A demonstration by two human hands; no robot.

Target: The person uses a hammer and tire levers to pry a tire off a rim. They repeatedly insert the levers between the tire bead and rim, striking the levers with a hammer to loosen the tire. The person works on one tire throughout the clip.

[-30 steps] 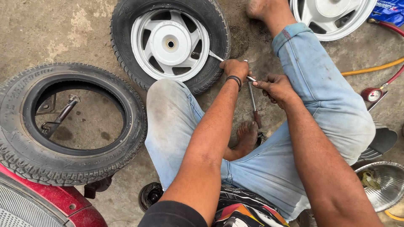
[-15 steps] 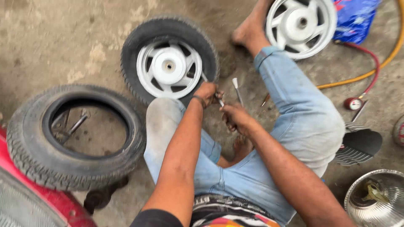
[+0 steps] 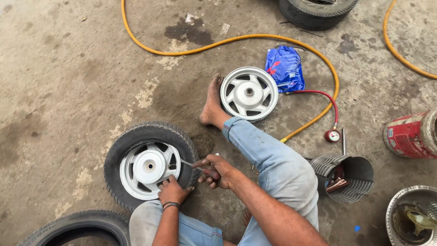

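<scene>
**Hands back on the tyred wheel; view now far wider**

Largest change first: your view has lifted and pulled back. The concrete floor (image 3: 68,68) now fills the upper left and centre of the frame, and the yellow hose (image 3: 236,41) loops across the top, where half a second ago only a short stretch showed at the right edge.

The tyred wheel (image 3: 150,166), white rim inside black rubber, now lies at lower centre-left; earlier it sat nearer the upper middle. The loose tyre (image 3: 77,228) has dropped to a sliver in the lower left corner, and the red bodywork seen before is out of frame.

The bare silver rim (image 3: 249,94) lies at upper centre, just beside your foot (image 3: 211,107), with the blue bag (image 3: 284,68) touching its right side.

New at the right edge: a red can (image 3: 412,134), a ribbed grey container (image 3: 350,177) and a metal bowl (image 3: 412,216). The pressure gauge (image 3: 333,135) on its red line lies near them.

Your left hand (image 3: 173,190) rests closed on the lower right of the rim edge, pressing it; whether it grips anything I cannot tell. Your right hand (image 3: 216,172) is closed on a thin metal tool (image 3: 189,164), its tip laid against the rim. Earlier both hands met above your knee, off the wheel; judged from this, work on the wheel's rim edge has resumed.
</scene>
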